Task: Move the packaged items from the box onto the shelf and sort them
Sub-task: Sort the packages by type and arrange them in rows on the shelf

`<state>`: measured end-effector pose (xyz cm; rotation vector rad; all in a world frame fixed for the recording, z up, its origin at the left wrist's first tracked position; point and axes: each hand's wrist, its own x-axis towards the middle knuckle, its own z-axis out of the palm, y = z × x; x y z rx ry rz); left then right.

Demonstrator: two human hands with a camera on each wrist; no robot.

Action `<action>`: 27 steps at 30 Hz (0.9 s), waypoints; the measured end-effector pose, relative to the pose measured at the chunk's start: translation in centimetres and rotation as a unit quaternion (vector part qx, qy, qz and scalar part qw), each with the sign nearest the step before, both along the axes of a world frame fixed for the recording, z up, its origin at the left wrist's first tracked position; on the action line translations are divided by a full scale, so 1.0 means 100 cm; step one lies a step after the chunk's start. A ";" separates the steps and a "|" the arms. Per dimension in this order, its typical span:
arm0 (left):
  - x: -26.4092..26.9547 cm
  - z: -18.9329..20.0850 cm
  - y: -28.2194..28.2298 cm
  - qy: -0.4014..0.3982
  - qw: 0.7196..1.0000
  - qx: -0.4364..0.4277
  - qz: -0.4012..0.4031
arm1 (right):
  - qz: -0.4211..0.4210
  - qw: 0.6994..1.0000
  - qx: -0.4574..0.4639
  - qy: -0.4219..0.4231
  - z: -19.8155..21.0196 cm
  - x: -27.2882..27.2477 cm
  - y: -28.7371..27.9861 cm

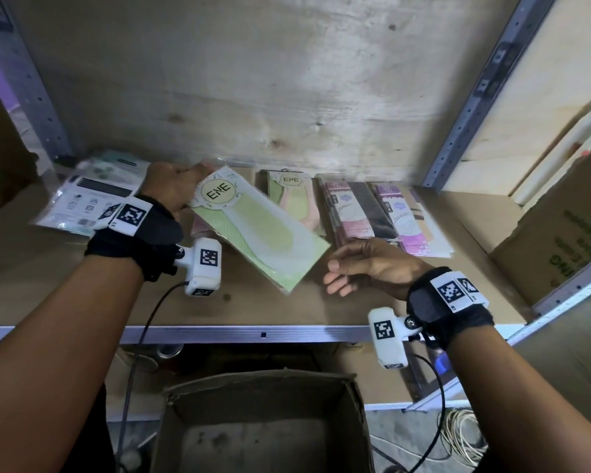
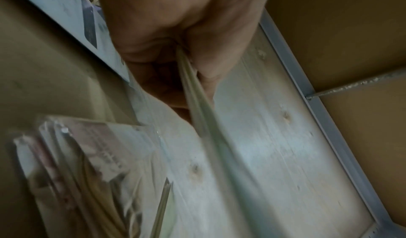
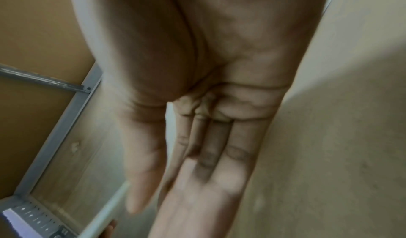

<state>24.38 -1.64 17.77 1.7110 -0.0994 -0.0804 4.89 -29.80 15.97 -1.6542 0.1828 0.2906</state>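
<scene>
My left hand (image 1: 191, 186) pinches the top end of a flat pale green ENE package (image 1: 256, 230), which slants across the brown shelf (image 1: 65, 285) over a pinkish package (image 1: 200, 227). In the left wrist view the thumb and fingers of the left hand (image 2: 189, 78) clamp the green package's thin edge (image 2: 197, 106). My right hand (image 1: 335, 274) hovers just right of the package's lower corner, fingers relaxed and holding nothing. The right wrist view shows the right hand (image 3: 175, 189) with straight fingers. The cardboard box (image 1: 263, 421) below the shelf shows a bare bottom.
Along the shelf's back lie a pink ENE package (image 1: 296, 199), pink-and-brown packages (image 1: 352, 209) and purple ones (image 1: 403, 216). White and teal packages (image 1: 93, 196) lie at the left. A printed carton (image 1: 560, 240) stands at the right, past a metal upright (image 1: 475, 97). Cables (image 1: 464, 435) lie on the floor.
</scene>
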 end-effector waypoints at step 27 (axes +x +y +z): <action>-0.074 -0.009 -0.061 0.087 0.956 0.039 -0.278 | -0.191 0.978 0.058 -0.055 0.021 0.023 0.029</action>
